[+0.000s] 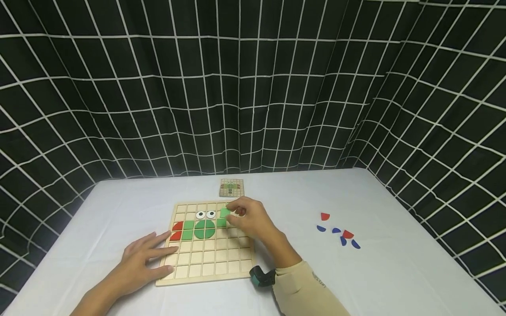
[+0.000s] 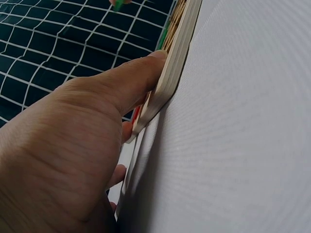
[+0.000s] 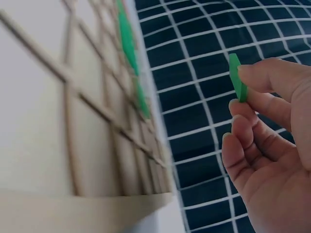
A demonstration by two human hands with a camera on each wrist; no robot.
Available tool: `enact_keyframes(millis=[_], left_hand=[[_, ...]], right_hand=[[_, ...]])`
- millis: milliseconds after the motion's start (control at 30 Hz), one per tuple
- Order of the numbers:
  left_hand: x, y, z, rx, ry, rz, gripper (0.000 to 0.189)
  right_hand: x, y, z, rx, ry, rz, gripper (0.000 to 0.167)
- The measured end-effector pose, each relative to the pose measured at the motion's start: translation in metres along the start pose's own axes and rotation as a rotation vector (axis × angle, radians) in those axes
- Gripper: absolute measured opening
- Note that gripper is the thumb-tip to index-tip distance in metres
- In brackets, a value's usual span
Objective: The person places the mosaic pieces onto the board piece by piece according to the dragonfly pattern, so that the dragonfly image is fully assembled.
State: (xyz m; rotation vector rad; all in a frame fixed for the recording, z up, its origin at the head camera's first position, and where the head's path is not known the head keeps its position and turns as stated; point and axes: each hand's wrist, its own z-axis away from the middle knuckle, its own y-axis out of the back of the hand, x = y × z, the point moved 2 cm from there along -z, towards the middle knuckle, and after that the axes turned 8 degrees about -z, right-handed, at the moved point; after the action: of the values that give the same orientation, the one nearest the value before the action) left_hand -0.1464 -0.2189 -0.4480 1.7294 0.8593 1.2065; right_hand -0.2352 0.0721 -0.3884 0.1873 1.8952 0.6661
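Observation:
My right hand [image 1: 251, 217] pinches a light green square tile [image 3: 236, 77] between thumb and fingertips, held above the wooden grid board [image 1: 215, 271] in the right wrist view. On the board lie a dark green circle of quarter pieces [image 1: 204, 229], light green squares [image 1: 187, 230] to its left and another green square [image 1: 221, 223] to its right. Two red quarter pieces [image 1: 176, 231] sit at the left edge, and two eye pieces [image 1: 206, 214] above the circle. My left hand [image 1: 138, 263] rests on the board's left edge with fingers spread, its thumb [image 2: 138, 77] on the rim.
A small pattern card [image 1: 231, 188] lies behind the board. Off to the right, several blue pieces [image 1: 336, 230] and two red quarter pieces [image 1: 325, 216] are scattered on the white table [image 1: 395, 263]. A black cloth with white grid lines [image 1: 221, 87] hangs behind.

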Motion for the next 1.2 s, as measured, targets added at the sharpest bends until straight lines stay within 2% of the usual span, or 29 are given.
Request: enact_keyframes(millis=[333,533,1200], left_hand=[[0.000,-0.001,0.001,0.013,-0.003,0.003,0.042],[-0.001,-0.002,0.001,0.011,-0.004,-0.003,0.042],[-0.001,0.000,0.000,0.018,-0.034,-0.012,0.043]], right_hand=[[0.012,-0.022,0.002,-0.098,-0.093,0.013,0.022],[0.017,-0.033,0.005,-0.167,-0.102,0.071,0.024],[0.017,-0.035,0.005,-0.192,-0.094,0.221,0.024]])
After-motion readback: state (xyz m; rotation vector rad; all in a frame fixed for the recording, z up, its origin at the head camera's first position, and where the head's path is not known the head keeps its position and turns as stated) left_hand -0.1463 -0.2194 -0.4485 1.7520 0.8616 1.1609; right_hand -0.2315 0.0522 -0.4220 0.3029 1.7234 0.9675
